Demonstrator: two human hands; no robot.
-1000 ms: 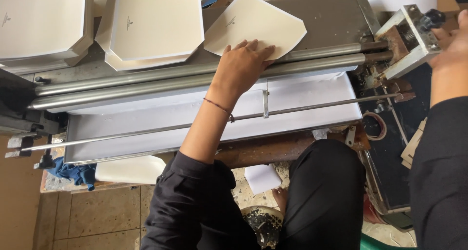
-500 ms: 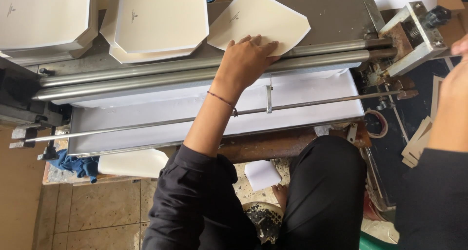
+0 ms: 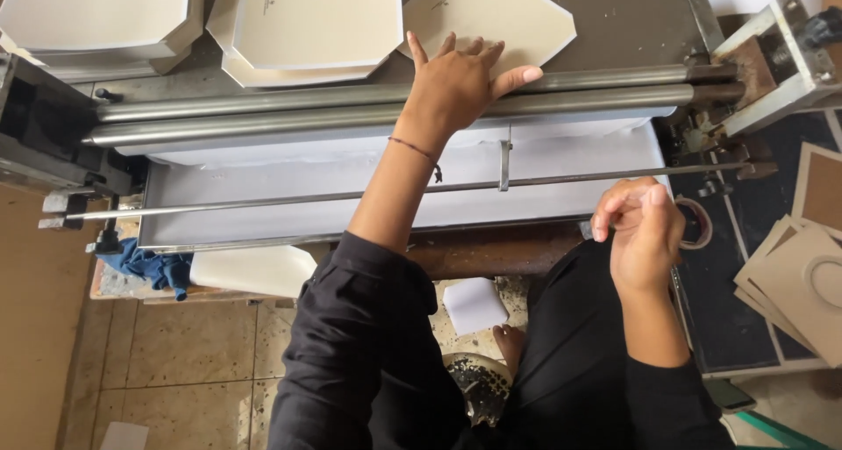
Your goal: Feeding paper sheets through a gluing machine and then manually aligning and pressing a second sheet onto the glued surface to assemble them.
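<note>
Two stacks of white, corner-clipped sheets sit at the back of the grey machine bed: one stack at the far left, another stack beside it toward the middle, each top sheet carrying a small dark mark too tiny to make out. To the right of them lies a single cream sheet, also with clipped corners and a small mark, its near edge right up against the long steel rollers. Off to the right, brown cardboard pieces lie fanned on a dark surface.

The left hand is spread flat, fingers splayed and thumb out, pressing on the cream sheet's near edge and the rollers; it grasps nothing. Its arm reaches straight forward over the white tray, a thin cord at the wrist.

The right hand hovers near the tray's right end, fingers curled loosely inward, wrist bent; whether it pinches anything I cannot tell.
</note>
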